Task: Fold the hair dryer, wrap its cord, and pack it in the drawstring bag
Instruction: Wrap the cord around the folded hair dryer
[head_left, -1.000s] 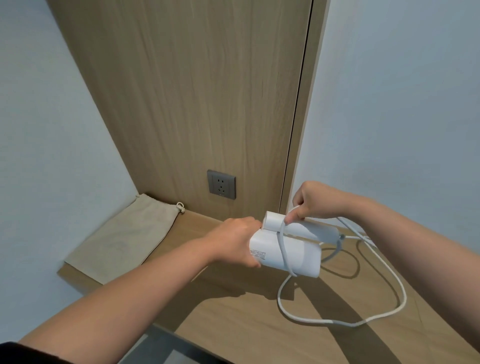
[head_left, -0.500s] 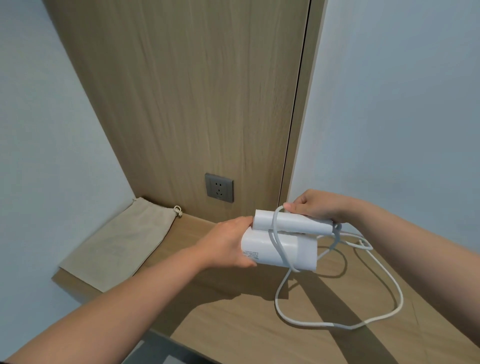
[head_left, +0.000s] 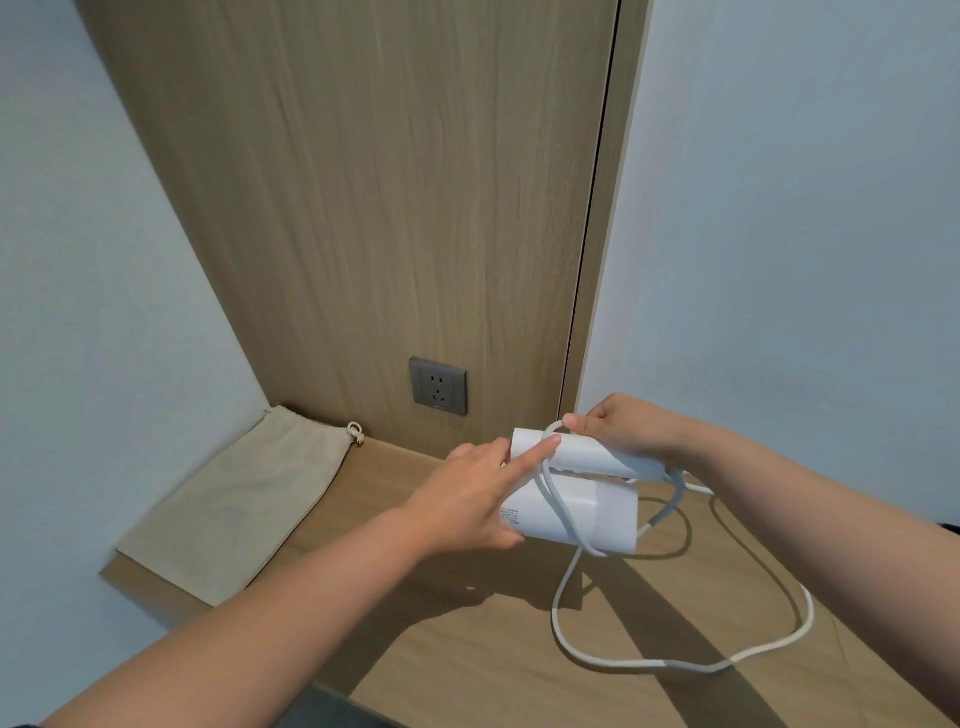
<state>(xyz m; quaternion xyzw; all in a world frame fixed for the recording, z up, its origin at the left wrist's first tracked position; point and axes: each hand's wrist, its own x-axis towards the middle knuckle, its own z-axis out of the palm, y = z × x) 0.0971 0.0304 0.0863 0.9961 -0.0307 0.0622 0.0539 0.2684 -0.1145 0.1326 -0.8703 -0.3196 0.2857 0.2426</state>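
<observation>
Folded hair dryer (head_left: 576, 512) held between both hands above counter (head_left: 457, 654), long axis left-right; left hand (head_left: 470, 506) grasping body end, index pinning cord (head_left: 558, 512); right hand (head_left: 626, 428) pinching cord atop handle; slack loop trailing right; drawstring bag (head_left: 234, 504) well left, nearer left hand

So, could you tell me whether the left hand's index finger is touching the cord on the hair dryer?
Touching. The head view shows the left hand's index fingertip pressed onto the cord where it crosses the hair dryer's folded handle, with no gap visible.

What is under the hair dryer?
Nothing touches its underside: both hands hold the hair dryer above the wooden shelf. Below it lie its shadow and a loose loop of white cord. The far side is hidden.
</observation>
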